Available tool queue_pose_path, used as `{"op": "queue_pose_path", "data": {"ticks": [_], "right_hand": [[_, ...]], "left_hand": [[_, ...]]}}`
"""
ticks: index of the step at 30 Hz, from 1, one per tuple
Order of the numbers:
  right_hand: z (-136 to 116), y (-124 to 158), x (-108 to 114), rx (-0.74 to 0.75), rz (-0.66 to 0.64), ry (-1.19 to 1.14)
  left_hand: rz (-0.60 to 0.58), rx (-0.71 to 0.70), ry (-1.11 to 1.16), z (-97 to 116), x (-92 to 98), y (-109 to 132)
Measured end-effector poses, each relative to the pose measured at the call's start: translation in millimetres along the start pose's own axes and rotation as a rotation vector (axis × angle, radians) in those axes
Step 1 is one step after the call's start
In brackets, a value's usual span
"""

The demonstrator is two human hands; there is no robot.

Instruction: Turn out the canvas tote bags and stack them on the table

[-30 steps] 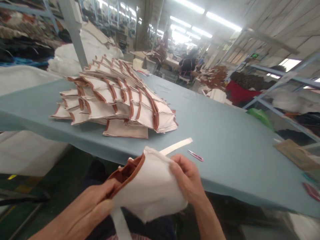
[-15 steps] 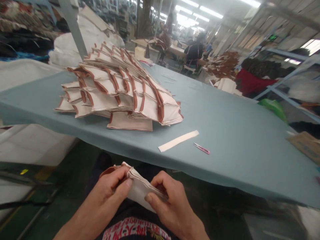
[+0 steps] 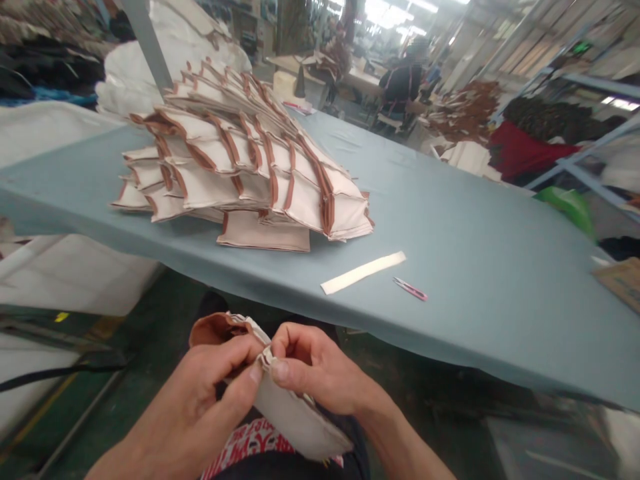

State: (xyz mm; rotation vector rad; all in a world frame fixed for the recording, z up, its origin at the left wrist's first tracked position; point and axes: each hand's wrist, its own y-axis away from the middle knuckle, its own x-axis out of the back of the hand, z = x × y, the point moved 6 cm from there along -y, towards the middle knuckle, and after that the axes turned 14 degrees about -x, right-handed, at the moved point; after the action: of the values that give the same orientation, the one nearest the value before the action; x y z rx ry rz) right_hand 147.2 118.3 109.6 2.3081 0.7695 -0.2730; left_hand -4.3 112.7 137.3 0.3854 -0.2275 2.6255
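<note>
Over my lap, in front of the table edge, I hold a cream fabric piece with brown trim (image 3: 295, 413). My left hand (image 3: 205, 387) pinches its folded seam between thumb and fingers. Close beside it, my right hand (image 3: 315, 367) grips the same seam edge, with thumb and fingertips pressed together. The brown part curls up behind my left fingers. On the table lie a cream strip (image 3: 363, 273) and thread snips (image 3: 410, 289) with pink handles. A large stack of cream pieces with brown edging (image 3: 250, 160) stands on the table's left half.
The table (image 3: 475, 267) has a blue-green cover. A metal post (image 3: 147, 47) rises behind the stack. White bins (image 3: 85, 273) stand at lower left, and shelving with a green bag (image 3: 570, 207) is at right. Another person (image 3: 400, 87) sits in the background.
My right hand has moved left and up along the fabric edge to meet my left hand. The fabric's right end now hangs free, and more brown trim shows. The view has shifted slightly.
</note>
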Motion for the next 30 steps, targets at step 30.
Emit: {"op": "queue_pose_path", "data": {"ticks": [30], "right_hand": [[1.2, 18.5, -1.2, 0.159, 0.42, 0.388]], "left_hand": [[-0.02, -0.017, 0.097, -23.5, -1.5, -8.0]]}}
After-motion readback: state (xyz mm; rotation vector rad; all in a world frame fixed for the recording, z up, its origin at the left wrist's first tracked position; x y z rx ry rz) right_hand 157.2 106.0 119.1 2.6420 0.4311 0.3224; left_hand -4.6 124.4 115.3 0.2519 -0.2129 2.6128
